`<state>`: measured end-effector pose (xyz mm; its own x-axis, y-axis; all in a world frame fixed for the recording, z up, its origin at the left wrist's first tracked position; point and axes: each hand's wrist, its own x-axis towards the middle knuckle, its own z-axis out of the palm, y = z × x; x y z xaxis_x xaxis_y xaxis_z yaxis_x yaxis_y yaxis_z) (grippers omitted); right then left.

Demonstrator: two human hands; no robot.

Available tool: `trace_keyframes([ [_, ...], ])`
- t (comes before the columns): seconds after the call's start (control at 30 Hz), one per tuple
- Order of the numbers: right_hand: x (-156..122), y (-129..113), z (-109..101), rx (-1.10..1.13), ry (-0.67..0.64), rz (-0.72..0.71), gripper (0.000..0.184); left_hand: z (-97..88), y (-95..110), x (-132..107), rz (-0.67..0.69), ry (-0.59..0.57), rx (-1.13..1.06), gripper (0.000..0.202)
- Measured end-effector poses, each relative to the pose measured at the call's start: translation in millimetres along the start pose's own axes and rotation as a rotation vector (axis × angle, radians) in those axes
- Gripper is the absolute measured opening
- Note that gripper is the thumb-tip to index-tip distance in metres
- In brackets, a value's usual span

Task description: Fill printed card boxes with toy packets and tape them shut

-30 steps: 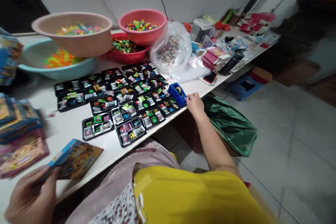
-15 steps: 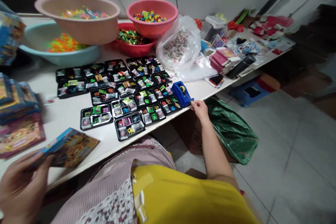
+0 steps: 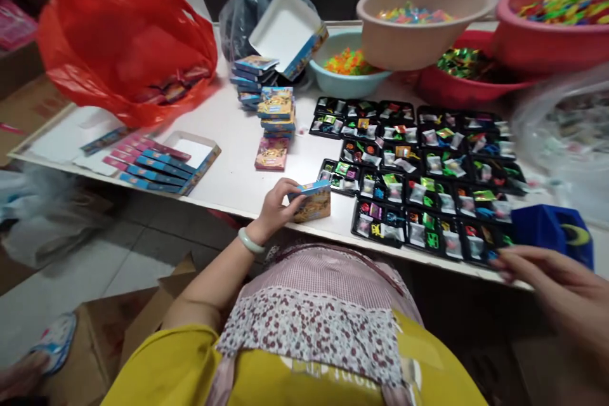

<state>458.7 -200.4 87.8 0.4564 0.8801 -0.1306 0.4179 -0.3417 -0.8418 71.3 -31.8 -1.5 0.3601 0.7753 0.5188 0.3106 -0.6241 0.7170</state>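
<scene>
My left hand (image 3: 276,206) grips a small printed box (image 3: 311,200) that stands on the white table (image 3: 233,171) near its front edge. A pale bangle sits on that wrist. My right hand (image 3: 556,279) hovers at the table's front right, just below a blue tape dispenser (image 3: 552,231); its fingers are blurred and I cannot see anything in them. Between the hands lie several black trays (image 3: 419,158) filled with small coloured toys in clear packets.
A stack of printed boxes (image 3: 276,111) stands behind my left hand. A red plastic bag (image 3: 124,44) and an open carton of flat boxes (image 3: 162,162) lie at the left. Basins (image 3: 419,25) of coloured pieces stand at the back right. Cardboard boxes (image 3: 143,317) sit on the floor.
The view has swung left. My left hand has stood the printed box upright near the trays. My right hand has drawn back from the tape dispenser toward me.
</scene>
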Motion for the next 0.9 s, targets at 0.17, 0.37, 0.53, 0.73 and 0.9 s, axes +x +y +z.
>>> trace_keyframes([
  [0.17, 21.3, -94.5, 160.5, 0.398, -0.464, 0.027, 0.017, -3.4, 3.2, 5.3, 0.052, -0.126, 0.081, 0.019],
  [0.37, 48.4, -88.3, 243.2, 0.564, -0.622, 0.105, 0.044, -7.1, -1.4, 9.4, 0.149, -0.317, 0.257, 0.048],
  [0.53, 46.9, -77.0, 253.7, 0.317, -0.545, -0.051, 0.05, -6.5, -12.2, 9.5, 0.113, -0.288, 0.224, 0.04],
  [0.73, 45.0, -92.3, 250.1, 0.493, -0.568, -0.077, 0.05, -8.7, -17.3, 11.5, -0.002, -0.225, 0.196, 0.062],
  [0.9, 52.0, -96.8, 252.7, 0.432, -0.521, 0.011, 0.047, -5.9, -12.8, 12.2, 0.065, -0.285, 0.172, 0.052],
])
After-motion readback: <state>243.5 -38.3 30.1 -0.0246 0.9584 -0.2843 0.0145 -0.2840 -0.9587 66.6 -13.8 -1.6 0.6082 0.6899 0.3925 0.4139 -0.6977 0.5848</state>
